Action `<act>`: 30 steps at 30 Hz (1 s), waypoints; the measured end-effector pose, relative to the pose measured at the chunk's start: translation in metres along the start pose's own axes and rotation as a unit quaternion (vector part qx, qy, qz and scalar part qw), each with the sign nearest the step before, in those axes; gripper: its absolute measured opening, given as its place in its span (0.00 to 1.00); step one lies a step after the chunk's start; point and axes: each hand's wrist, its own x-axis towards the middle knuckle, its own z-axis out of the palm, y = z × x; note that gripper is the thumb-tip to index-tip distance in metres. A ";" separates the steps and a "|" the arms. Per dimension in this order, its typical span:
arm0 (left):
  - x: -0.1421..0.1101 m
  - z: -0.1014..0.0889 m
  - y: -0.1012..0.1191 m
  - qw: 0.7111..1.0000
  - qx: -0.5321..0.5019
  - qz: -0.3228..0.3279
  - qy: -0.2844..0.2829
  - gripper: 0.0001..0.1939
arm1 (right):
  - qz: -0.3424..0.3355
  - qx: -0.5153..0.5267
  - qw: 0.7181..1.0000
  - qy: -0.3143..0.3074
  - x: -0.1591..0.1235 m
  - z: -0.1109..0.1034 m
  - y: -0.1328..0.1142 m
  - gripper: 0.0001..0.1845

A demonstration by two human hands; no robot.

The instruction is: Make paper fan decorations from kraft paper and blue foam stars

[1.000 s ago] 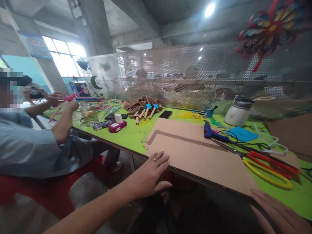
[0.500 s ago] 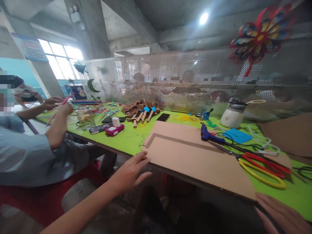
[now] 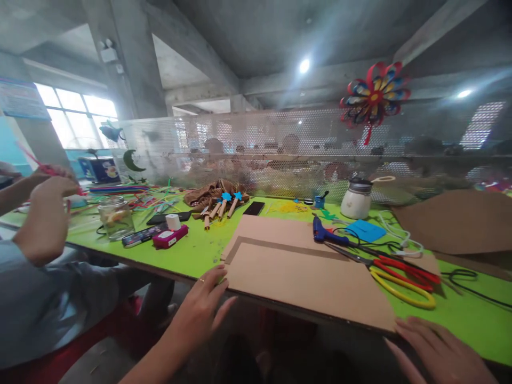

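Cardboard sheet (image 3: 296, 282) lies flat between the fingers of both hands, its near edge running along the front edge of the green table (image 3: 200, 261). The left hand (image 3: 200, 306) is open, fingers loosely spread and thumb well apart, the fingertips at the sheet's near left corner. The right hand (image 3: 440, 346) is open too — fingers stretched over the near right corner, thumb apart and low. Neither grips anything; how firmly they press, I cannot tell.

So far the sheet is laid out and squared roughly to the table edge; no cut line, glue or added piece can be made out on its face. Beyond the right fingers lie the scissors (image 3: 362, 260) and the blue glue gun (image 3: 320, 230), both unheld. Another cardboard layer (image 3: 280, 229) shows past the front one, farther from the left fingers — whether they are joined is unclear.
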 end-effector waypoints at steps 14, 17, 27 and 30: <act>0.026 0.034 0.084 0.982 -0.018 0.124 -0.144 0.35 | 0.025 0.103 0.994 -0.035 0.104 0.026 -0.118 0.26; 0.027 0.030 0.085 0.982 -0.013 0.123 -0.142 0.34 | 0.032 0.097 0.994 -0.044 0.098 0.027 -0.117 0.27; 0.022 0.017 0.060 0.986 0.014 0.112 -0.126 0.30 | 0.011 0.002 0.998 -0.064 0.040 -0.008 -0.053 0.27; 0.014 0.013 0.039 0.990 0.025 0.099 -0.096 0.30 | 0.038 -0.016 0.997 -0.070 0.017 -0.019 -0.036 0.29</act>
